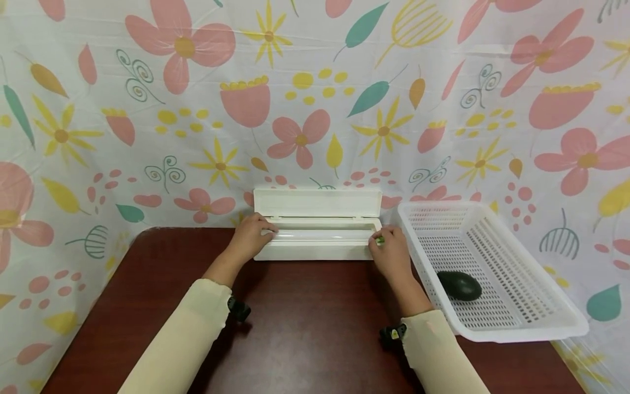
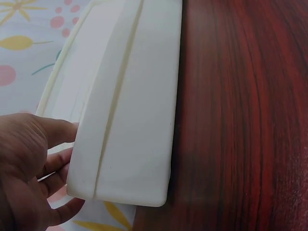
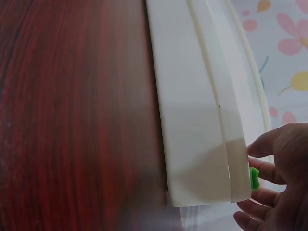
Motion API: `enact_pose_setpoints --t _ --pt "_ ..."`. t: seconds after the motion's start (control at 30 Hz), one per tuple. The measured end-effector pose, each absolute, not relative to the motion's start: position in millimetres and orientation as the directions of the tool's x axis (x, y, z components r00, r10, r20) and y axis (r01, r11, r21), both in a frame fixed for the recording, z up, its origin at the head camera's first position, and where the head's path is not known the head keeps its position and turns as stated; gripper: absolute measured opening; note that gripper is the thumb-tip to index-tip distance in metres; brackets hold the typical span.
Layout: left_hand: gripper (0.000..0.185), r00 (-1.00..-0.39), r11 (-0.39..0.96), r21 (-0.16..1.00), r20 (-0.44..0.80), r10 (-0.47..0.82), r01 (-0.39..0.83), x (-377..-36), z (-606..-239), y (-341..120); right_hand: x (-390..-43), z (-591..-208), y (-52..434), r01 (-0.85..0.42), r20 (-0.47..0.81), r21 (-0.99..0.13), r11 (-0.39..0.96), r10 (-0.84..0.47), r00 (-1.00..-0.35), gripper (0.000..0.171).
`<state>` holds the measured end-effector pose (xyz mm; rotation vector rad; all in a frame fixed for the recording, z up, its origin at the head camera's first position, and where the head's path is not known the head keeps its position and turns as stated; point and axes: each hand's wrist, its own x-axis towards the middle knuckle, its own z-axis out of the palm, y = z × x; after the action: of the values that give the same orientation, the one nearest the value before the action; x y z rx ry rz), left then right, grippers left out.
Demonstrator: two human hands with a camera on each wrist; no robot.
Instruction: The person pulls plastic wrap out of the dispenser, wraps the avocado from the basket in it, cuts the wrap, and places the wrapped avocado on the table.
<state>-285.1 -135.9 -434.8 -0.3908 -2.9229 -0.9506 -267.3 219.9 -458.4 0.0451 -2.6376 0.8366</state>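
Observation:
A long white box (image 1: 317, 247) lies at the far edge of the dark red table (image 1: 315, 323), its lid (image 1: 317, 202) standing open against the wall. My left hand (image 1: 252, 236) grips the box's left end, fingers curled over the top edge. In the left wrist view those fingers (image 2: 57, 163) wrap the end of the box (image 2: 130, 120). My right hand (image 1: 392, 250) grips the right end, its fingers at a small green piece (image 1: 379, 239). The right wrist view shows the green piece (image 3: 254, 178) on the box (image 3: 192, 120) between my fingers (image 3: 269, 144).
A white perforated basket (image 1: 521, 331) sits at the table's right, overhanging the edge, with one dark green avocado (image 1: 459, 285) inside. A flowered cloth (image 1: 315, 98) hangs right behind the box. Black wrist-camera straps show on both sleeves.

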Motion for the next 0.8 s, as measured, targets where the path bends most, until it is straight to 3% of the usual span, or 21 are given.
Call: enact_pose_setpoints --t 0.8 --pt "0.013 -0.975 0.65 0.727 0.17 0.141 0.221 -282.0 -442.6 -143.2 -273.0 -457.2 219.9 -0.125 0.331 -0.54 0.832 0.074 -0.941 0.019"
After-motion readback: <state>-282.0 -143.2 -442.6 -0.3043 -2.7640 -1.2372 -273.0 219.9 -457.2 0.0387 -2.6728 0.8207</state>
